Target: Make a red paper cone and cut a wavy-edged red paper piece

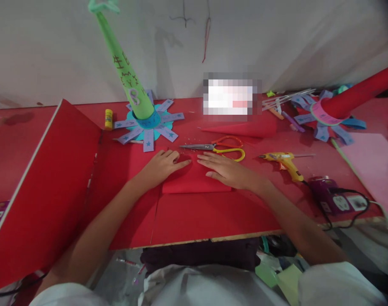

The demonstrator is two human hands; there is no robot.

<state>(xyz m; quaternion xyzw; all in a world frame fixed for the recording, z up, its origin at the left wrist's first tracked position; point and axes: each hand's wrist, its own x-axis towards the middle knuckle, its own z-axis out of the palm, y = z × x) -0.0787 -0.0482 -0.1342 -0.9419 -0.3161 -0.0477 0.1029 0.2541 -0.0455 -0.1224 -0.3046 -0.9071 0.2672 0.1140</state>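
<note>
On the near side of the scissors (213,147), the red paper (196,183) was covered in part by both hands! To the near left of the scissors, the paper was touched by the left hand (163,167), its fingers loosely bent and its thumb stretched out. Just on the near side of the scissors, the paper was met by the right hand (225,169), fingers laid nearly straight, thumb held apart; nothing was seen gripped by either, and whether the scissors were touched could not be told. Beyond the scissors, a red cone (244,128) was laid flat. To their right, a yellow glue gun (284,159) was set down; to their far left, a green cone (133,91) was stood beside a glue stick (109,120).
</note>
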